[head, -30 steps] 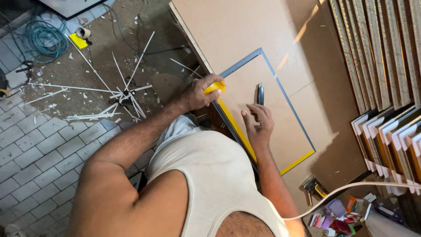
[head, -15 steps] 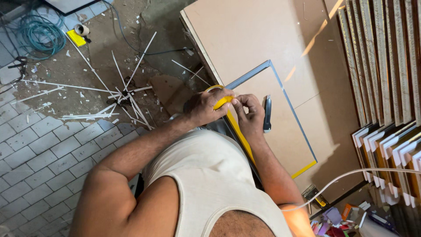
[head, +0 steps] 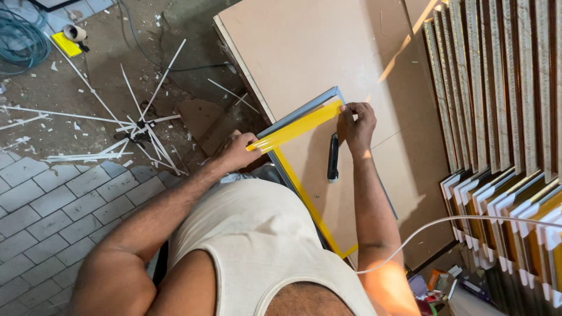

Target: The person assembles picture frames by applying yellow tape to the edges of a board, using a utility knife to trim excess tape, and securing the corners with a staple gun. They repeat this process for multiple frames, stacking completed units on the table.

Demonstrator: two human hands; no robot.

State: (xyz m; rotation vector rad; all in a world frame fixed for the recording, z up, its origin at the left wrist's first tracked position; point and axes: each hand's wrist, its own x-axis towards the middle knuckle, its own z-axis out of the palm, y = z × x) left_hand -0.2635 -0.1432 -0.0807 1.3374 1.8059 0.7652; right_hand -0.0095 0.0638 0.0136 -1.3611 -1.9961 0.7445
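Two hands on one strip. Largest first: tan board [head: 304,52] lying flat as the desk, its left edge overhanging a dusty floor [head: 88,88] strewn with white offcut strips [head: 140,126]. Right of it, upright rows of framed panels [head: 497,88] leaning edge-on, with yellow-and-white stock [head: 515,216] stacked below. On the board, a grey rectangular frame [head: 304,111], one long side already lined in yellow. Across the frame's top rail, a yellow strip [head: 295,127], running slantwise from lower left to upper right. Left hand [head: 234,153] at the strip's lower end by the board's edge, grip closed, fingers pinching the yellow end. Right hand [head: 356,124] at the strip's upper end near the frame's corner, fingers curled down and pressed on the strip tip against the rail. Just below the right hand, inside the frame, a dark utility knife [head: 333,158] lying loose on the board, touched by neither hand. Lower right, a thin white cord [head: 445,225] arching over the forearm.
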